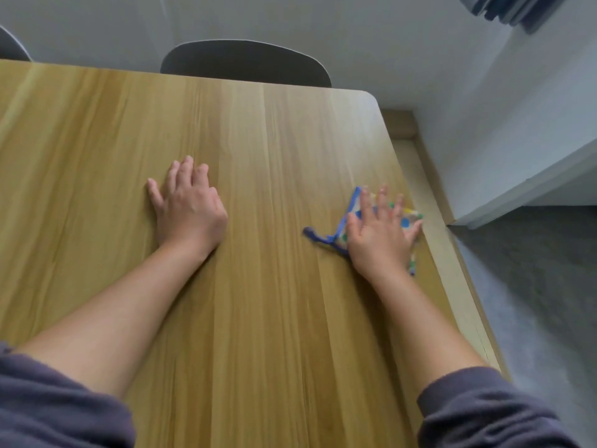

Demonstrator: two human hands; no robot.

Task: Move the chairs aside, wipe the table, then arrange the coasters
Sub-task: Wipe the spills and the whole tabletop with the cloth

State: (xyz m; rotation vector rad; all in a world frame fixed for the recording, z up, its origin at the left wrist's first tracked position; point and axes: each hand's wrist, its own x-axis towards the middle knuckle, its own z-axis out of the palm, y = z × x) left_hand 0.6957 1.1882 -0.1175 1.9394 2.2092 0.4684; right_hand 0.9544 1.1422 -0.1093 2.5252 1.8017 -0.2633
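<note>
A light wooden table (274,140) fills most of the view. My right hand (381,231) presses flat on a white cloth (350,205) with a blue border and coloured dots, close to the table's right edge. The hand is blurred and covers most of the cloth. My left hand (187,205) rests palm down on the bare wood near the middle, fingers apart, holding nothing. A dark grey chair back (245,61) stands against the table's far edge. No coasters are in view.
A second chair back (11,46) shows at the far left corner. A white wall lies beyond the table. A pale cabinet or ledge (523,176) stands to the right, with grey carpet (533,286) below it.
</note>
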